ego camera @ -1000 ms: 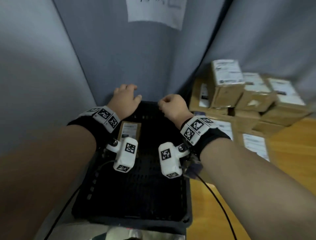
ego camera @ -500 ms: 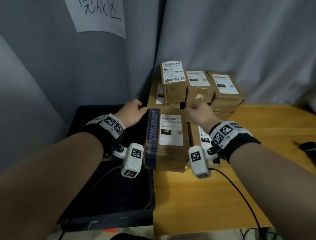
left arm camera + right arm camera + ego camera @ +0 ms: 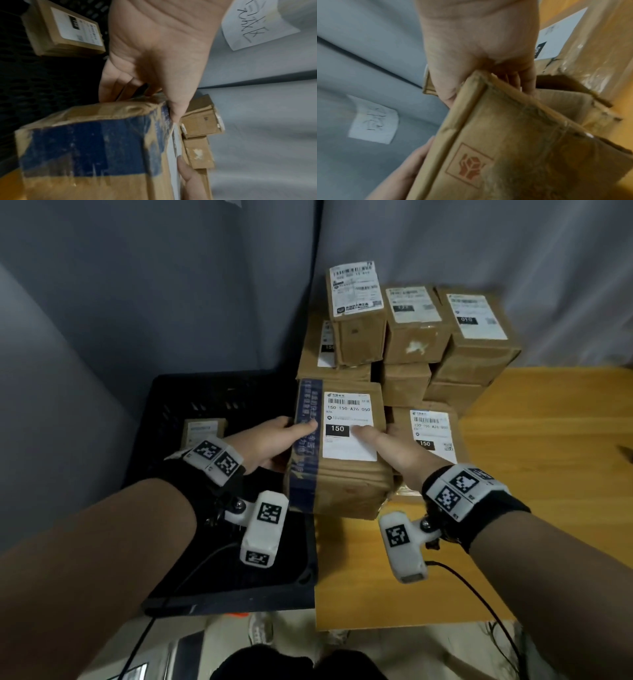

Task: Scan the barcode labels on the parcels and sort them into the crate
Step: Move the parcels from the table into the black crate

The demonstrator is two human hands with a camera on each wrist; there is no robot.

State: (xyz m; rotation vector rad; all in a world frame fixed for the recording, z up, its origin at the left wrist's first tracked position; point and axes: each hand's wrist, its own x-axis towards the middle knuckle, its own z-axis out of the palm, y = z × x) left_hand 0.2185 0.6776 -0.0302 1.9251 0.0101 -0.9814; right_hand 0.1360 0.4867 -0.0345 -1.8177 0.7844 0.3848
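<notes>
A brown cardboard parcel [image 3: 346, 481] with a blue tape band and a white label marked 150 is held in both hands at the table's left edge, beside the black crate [image 3: 219, 587]. My left hand [image 3: 274, 440] grips its left side, thumb on the blue tape [image 3: 89, 148]. My right hand [image 3: 394, 450] grips its right side, thumb on the label; its fingers [image 3: 518, 81] curl under the parcel [image 3: 513, 155]. The left hand [image 3: 154, 54] has fingers under the box. One small labelled parcel [image 3: 203, 431] lies in the crate, also in the left wrist view [image 3: 65, 29].
A stack of several labelled parcels [image 3: 411, 337] stands at the back of the wooden table [image 3: 548, 474]. Another 150 parcel [image 3: 431, 433] lies just right of the held one. Grey curtains hang behind, with a handwritten paper sign [image 3: 257, 23]. A dark object [image 3: 627, 453] is at the far right.
Both hands left the crate's far rim, swung right to the parcel stack and took hold of the 150 parcel. It now sits nearer me, raised off the table's left edge.
</notes>
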